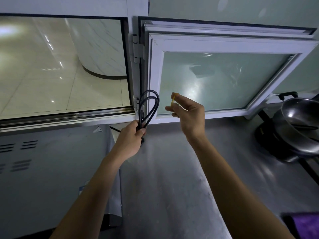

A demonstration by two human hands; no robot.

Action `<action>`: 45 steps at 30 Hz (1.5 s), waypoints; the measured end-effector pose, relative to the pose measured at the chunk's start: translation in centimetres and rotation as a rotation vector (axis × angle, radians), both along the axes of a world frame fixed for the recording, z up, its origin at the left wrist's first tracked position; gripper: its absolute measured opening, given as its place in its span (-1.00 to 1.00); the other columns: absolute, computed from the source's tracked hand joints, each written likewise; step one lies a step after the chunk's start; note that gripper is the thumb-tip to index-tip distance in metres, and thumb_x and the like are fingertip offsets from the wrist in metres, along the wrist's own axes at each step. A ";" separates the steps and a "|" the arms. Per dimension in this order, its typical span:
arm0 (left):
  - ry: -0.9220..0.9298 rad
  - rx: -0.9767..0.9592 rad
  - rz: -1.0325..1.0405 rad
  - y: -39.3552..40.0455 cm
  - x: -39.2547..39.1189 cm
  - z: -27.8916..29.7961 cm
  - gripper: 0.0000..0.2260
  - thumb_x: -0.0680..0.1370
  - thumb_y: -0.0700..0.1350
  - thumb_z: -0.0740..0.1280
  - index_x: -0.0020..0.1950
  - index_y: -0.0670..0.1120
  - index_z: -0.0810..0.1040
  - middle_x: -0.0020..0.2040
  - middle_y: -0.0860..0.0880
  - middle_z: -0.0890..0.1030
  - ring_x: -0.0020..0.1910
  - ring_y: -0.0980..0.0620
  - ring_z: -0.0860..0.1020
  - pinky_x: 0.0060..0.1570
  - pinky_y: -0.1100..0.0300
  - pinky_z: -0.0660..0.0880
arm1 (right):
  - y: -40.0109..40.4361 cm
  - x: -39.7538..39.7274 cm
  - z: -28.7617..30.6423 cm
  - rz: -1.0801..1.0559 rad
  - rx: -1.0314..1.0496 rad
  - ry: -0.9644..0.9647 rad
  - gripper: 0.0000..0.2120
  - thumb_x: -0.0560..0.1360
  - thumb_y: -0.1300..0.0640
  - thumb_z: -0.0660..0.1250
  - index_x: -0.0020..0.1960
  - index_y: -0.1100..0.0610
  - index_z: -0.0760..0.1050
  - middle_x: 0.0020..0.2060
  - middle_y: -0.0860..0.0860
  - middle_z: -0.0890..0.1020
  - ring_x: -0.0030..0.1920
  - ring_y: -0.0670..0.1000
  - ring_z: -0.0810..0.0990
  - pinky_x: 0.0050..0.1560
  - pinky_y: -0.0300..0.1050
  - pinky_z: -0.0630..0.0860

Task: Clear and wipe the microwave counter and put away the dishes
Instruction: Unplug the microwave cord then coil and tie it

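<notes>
My left hand (pixel 131 140) grips a folded black power cord (pixel 149 105), whose loops stand up above my fist. The cord runs back toward the grey microwave (pixel 51 166) at the left. My right hand (pixel 187 112) is raised beside the loops and pinches a small yellow rubber band (pixel 173 100) between its fingertips. Both hands hover over the steel counter (pixel 172 169).
A steel wok (pixel 300 121) sits on a black burner at the right edge. A purple cloth (pixel 305 225) lies at the bottom right corner. Behind the counter are an open sliding window at the left and a hinged frosted window (pixel 215 80) swung inward.
</notes>
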State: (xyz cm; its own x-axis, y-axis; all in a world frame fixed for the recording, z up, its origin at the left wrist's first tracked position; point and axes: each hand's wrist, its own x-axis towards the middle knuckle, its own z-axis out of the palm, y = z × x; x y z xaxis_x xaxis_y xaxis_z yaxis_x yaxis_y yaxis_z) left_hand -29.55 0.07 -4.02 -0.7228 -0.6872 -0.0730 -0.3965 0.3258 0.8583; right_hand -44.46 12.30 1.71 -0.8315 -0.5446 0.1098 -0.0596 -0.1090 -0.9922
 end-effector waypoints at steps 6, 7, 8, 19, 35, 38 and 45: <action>-0.039 -0.023 -0.008 0.0 -0.1 -0.3 -0.86 0.66 -0.10 0.25 -0.08 0.06 0.46 -0.13 -0.04 0.62 -0.22 -0.01 0.61 -0.30 0.12 0.50 | 0.3 -0.3 -0.1 0.066 0.142 0.124 -0.58 0.53 0.25 0.42 0.36 0.04 0.54 0.13 -0.06 0.69 -0.23 0.04 0.73 -0.25 -0.14 0.63; -0.051 -0.027 -0.007 0.0 -0.2 -0.3 -0.84 0.66 -0.10 0.25 -0.11 0.08 0.44 -0.14 -0.02 0.62 -0.25 0.03 0.60 -0.34 0.18 0.45 | 0.3 -0.3 -0.2 0.071 0.192 0.188 -0.54 0.51 0.19 0.47 0.38 0.01 0.53 0.14 -0.10 0.68 -0.22 -0.02 0.73 -0.21 -0.14 0.64; -0.067 -0.035 -0.007 0.1 -0.2 -0.4 -0.83 0.66 -0.10 0.25 -0.12 0.08 0.43 -0.14 0.00 0.62 -0.26 0.06 0.59 -0.36 0.22 0.41 | 0.3 -0.3 -0.2 0.076 0.254 0.264 -0.50 0.48 0.13 0.50 0.39 -0.03 0.50 0.17 -0.11 0.66 -0.20 -0.08 0.72 -0.15 -0.15 0.64; -0.190 -0.136 -0.124 0.5 0.3 -1.2 -0.92 0.65 -0.19 0.18 0.11 -0.08 0.43 -0.10 -0.14 0.61 -0.15 -0.23 0.59 -0.11 -0.19 0.55 | 0.3 -0.2 0.1 0.209 0.740 0.635 -0.31 0.38 -0.47 0.32 0.39 -0.22 0.23 0.38 -0.02 0.52 0.00 0.00 0.70 0.16 0.13 0.57; -0.080 -0.531 -0.125 1.1 0.4 -1.8 -0.76 0.58 -0.30 0.27 0.14 0.01 0.51 -0.10 -0.05 0.59 -0.13 -0.16 0.57 -0.22 0.10 0.33 | -0.2 0.3 -1.4 0.098 0.599 0.338 -0.55 0.27 -0.40 0.38 0.05 -0.19 0.50 -0.06 -0.17 0.67 -0.02 -0.07 0.66 -0.03 -0.05 0.60; -0.078 -0.621 -0.135 1.3 0.2 -1.8 -0.74 0.53 -0.36 0.30 0.13 -0.06 0.54 -0.11 -0.10 0.60 -0.15 -0.20 0.57 -0.21 0.12 0.29 | -0.3 0.8 -2.3 0.056 0.548 0.194 -0.69 0.33 -0.28 0.40 -0.07 -0.10 0.53 -0.21 -0.16 0.68 -0.29 -0.07 0.71 -0.18 0.08 0.68; -0.096 -0.600 -0.127 1.7 0.0 -2.2 -0.70 0.54 -0.33 0.29 0.18 -0.01 0.51 -0.07 -0.06 0.60 -0.12 -0.14 0.59 -0.19 0.12 0.37 | -1.2 3.2 -4.8 -0.038 0.354 -0.091 -0.57 0.31 -0.11 0.47 0.07 -0.01 0.41 -0.15 0.02 0.62 -0.23 0.06 0.64 -0.46 -0.10 0.60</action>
State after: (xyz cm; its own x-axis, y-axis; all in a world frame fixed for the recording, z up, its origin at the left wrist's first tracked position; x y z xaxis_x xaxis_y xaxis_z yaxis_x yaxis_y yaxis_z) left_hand -29.59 1.80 -6.21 -0.8110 -0.5377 0.2305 -0.3892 0.7900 0.4737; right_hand -41.25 11.07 -3.07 -0.8496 -0.5040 -0.1556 0.0336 0.2427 -0.9695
